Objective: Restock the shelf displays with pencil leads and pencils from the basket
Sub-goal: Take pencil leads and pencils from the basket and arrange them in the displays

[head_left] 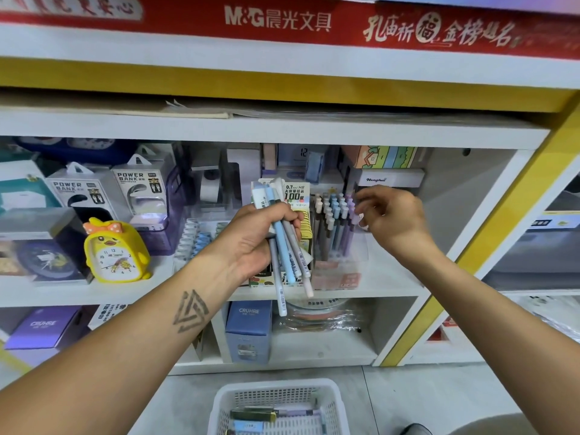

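Pencils (pixel 284 243) bunched in the left hand (pixel 251 243), just left of the pencil display (pixel 334 233); fingers wrapped tight. Right hand (pixel 389 215) loosely curled, holding nothing I can see, at the display's right edge.

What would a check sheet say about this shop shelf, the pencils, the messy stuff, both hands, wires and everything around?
Surface: white shelf board, crowded with stock.
Job's things: bundle of pastel pencils; clear display stand of upright pencils; white plastic mesh basket on the floor, some stock inside.
Clutter: yellow duck-shaped alarm clock; power bank boxes.
Grippers: left hand grips the bundle; right hand hovers by the stand, fingers loosely curled.
Cables: nothing seen.
Surroundings: red shop banner above.
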Demonstrator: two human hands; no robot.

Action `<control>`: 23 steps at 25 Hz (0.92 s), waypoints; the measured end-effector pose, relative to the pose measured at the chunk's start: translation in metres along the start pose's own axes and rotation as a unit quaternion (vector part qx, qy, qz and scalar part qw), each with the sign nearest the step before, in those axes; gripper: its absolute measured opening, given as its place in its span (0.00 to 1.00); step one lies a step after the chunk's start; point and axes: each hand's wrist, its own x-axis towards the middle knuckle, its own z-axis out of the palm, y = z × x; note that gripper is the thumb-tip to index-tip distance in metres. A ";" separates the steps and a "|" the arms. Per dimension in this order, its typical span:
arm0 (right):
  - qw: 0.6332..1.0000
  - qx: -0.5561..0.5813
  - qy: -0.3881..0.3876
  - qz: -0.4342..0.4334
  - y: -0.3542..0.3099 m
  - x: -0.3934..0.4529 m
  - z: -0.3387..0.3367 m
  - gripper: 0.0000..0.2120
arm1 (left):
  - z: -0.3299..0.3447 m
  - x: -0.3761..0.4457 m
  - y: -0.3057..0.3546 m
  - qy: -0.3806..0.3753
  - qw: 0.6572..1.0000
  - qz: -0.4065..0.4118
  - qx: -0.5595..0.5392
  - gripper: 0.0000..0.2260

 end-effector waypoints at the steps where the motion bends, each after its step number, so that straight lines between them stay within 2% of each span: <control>1: 0.999 0.039 0.000 0.027 -0.003 0.000 -0.002 0.15 | 0.001 0.001 0.000 -0.003 1.000 0.000 -0.007 0.04; 3: 0.986 0.141 -0.038 0.079 -0.014 -0.003 -0.005 0.12 | 0.002 0.001 -0.001 -0.013 1.000 0.001 -0.024 0.04; 6: 0.944 0.244 -0.195 0.106 -0.028 -0.014 -0.006 0.05 | 0.005 0.003 -0.001 -0.022 0.999 -0.003 -0.045 0.03; 8: 0.910 0.265 -0.297 0.113 -0.033 -0.022 -0.004 0.07 | 0.007 0.003 -0.001 -0.028 0.998 -0.006 -0.057 0.05; 10: 0.884 0.292 -0.343 0.128 -0.036 -0.028 0.001 0.11 | 0.008 0.004 -0.001 -0.032 0.998 -0.008 -0.062 0.10; 14: 0.867 0.334 -0.332 0.161 -0.040 -0.030 0.010 0.15 | 0.006 0.005 -0.002 -0.032 0.997 -0.008 -0.064 0.12; 18: 0.868 0.327 -0.322 0.191 -0.040 -0.030 0.010 0.05 | 0.001 0.006 0.003 -0.026 0.996 -0.004 -0.083 0.05; 23: 0.860 0.345 -0.301 0.225 -0.040 -0.030 0.006 0.07 | -0.014 0.003 0.021 0.014 0.990 0.002 -0.141 0.12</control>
